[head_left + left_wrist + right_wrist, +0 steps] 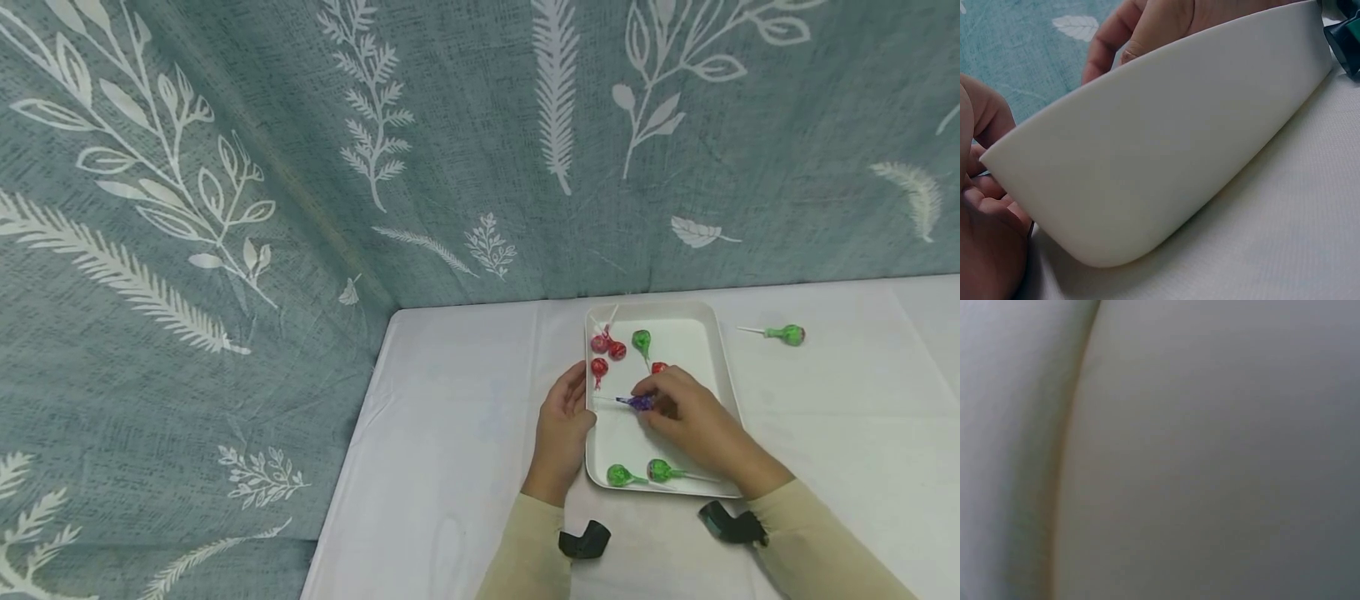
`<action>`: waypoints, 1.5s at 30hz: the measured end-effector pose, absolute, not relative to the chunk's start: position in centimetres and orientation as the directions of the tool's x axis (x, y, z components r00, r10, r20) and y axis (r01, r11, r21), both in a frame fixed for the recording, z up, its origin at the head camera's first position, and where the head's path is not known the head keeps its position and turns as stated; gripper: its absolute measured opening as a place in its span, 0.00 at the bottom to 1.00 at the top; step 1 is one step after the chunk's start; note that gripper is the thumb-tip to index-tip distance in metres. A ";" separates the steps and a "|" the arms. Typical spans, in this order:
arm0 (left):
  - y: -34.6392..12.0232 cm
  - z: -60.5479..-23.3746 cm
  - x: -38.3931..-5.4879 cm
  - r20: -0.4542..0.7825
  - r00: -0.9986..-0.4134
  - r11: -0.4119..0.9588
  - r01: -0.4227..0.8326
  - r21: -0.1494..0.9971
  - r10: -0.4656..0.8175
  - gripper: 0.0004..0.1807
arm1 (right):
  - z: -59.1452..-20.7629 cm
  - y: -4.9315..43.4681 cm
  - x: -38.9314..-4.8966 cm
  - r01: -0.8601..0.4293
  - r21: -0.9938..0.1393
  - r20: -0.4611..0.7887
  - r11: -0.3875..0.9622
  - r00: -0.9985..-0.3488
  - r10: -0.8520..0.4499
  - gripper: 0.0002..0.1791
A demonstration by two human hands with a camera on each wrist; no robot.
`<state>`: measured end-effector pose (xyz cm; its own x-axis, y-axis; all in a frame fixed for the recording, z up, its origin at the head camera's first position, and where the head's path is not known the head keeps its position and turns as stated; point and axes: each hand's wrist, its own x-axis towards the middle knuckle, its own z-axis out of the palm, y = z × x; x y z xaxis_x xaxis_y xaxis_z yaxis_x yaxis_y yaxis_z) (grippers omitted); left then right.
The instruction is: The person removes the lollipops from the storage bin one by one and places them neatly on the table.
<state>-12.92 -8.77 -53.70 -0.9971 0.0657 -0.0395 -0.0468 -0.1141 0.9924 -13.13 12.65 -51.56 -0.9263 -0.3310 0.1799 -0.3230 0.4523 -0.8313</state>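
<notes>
A white tray [693, 333] lies on the table with wrapped lollipops in it. My left hand [564, 425] grips its left side, thumb at the rim; the left wrist view shows that hand [991, 219] around the tray's end wall [1166, 137]. Over the middle of the tray, my right hand [693, 417] pinches a purple lollipop [637, 402] by its head, stick pointing left. Several red lollipops [598, 367] sit at the upper left and beside the right fingers. One green lollipop [641, 340] lies near the top, two green lollipops [660, 470] along the near edge.
Right of the tray, another green lollipop [791, 335] lies on the white tablecloth [847, 433]. A blue-grey curtain with white leaf prints [465, 125] hangs behind and to the left. The right wrist view shows only a blurred pale tray wall [1210, 456].
</notes>
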 end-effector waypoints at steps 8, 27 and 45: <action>-8.8 -53.8 -12.8 -0.062 -0.996 -0.084 -0.067 0.994 0.059 0.41 | -51.7 12.8 -13.1 -0.345 -0.831 0.242 0.437 -0.931 -0.274 0.18; -8.9 -53.6 -12.6 -0.060 -0.996 -0.077 -0.066 0.995 0.071 0.40 | -51.5 12.7 -13.0 -0.444 -0.817 0.409 0.367 -0.896 -0.174 0.22; -9.0 -53.8 -12.7 -0.044 -0.997 -0.091 -0.050 0.995 0.071 0.41 | -50.0 13.9 -12.9 -0.377 -0.818 0.423 0.435 -0.906 0.009 0.17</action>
